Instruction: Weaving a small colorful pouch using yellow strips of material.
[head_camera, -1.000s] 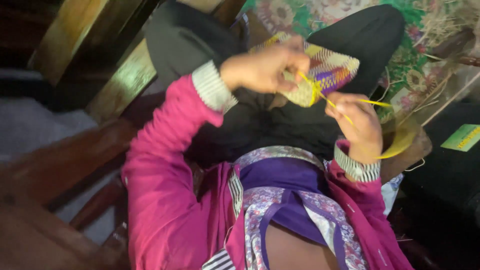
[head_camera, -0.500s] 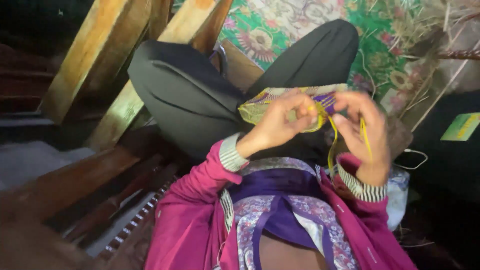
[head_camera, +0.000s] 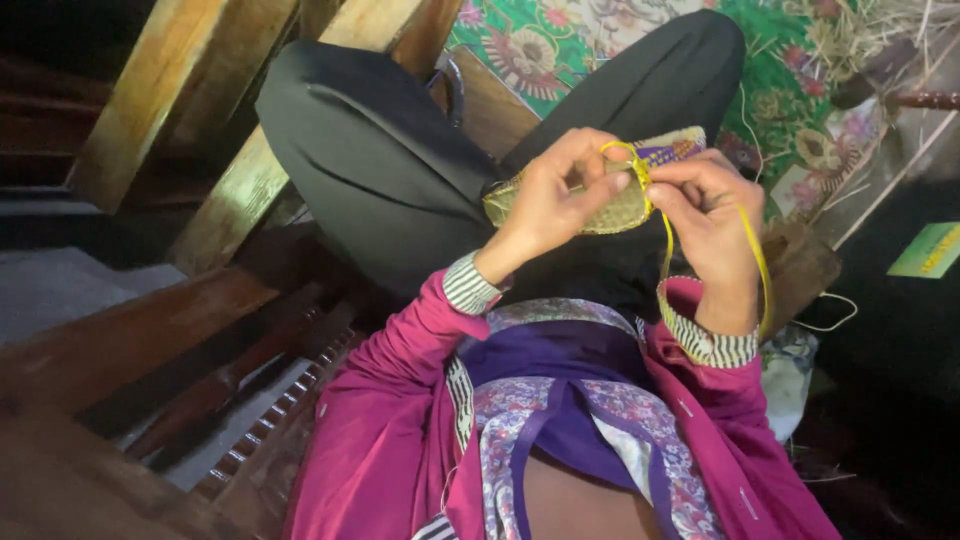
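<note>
Head view: left hand (head_camera: 548, 205) grip closed on small woven piece (head_camera: 612, 205) above lap; right hand (head_camera: 705, 215) pinches yellow strand (head_camera: 667, 235). Weaving step underway; next move likely needs strand pulled taut.

The woven piece (head_camera: 610, 205) sits just right of the frame's centre, above the lap, held between both hands. The left hand (head_camera: 555, 200) is at its 9 o'clock, fingers lying over it; the right hand (head_camera: 705, 215) is at its 3 o'clock, touching its edge. A strand (head_camera: 755, 265) runs from the piece toward 5 o'clock, behind the right wrist. The bent legs (head_camera: 400, 150) lie behind the piece, at 11 o'clock. The patterned cloth (head_camera: 790, 90) spreads beneath them, at 1 o'clock. Wooden beams (head_camera: 200, 90) slant at 10 o'clock.
</note>
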